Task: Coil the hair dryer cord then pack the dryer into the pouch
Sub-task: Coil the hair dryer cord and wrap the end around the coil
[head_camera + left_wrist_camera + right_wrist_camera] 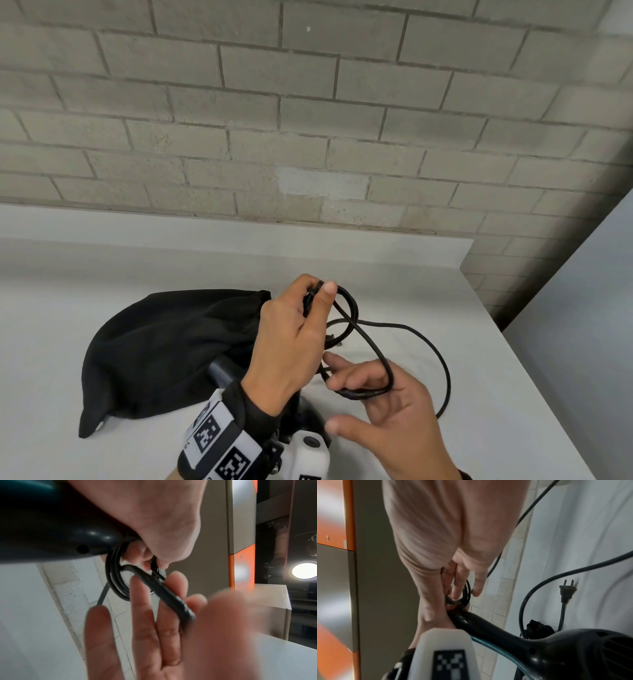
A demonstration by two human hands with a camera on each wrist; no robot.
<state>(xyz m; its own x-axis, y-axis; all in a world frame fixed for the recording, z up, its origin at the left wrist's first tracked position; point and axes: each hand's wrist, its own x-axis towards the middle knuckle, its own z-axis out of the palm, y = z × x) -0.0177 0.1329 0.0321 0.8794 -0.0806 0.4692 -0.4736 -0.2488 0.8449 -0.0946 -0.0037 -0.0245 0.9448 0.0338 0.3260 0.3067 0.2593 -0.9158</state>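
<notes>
The black hair dryer (223, 372) lies on the white table, mostly hidden under my left wrist; its handle (488, 626) and body (51, 527) show up close in the wrist views. My left hand (320, 291) grips a few loops of the black cord (442, 363) above the handle's end. Just below it is my right hand (342, 387), palm up with fingers fairly straight, and one cord loop lies across its fingers (142, 615). The rest of the cord trails right over the table. Its plug (567, 589) rests flat on the table. The black pouch (164, 349) lies to the left.
The white table (102, 274) backs onto a grey block wall (308, 120). Its right edge (534, 370) runs diagonally close to my right hand.
</notes>
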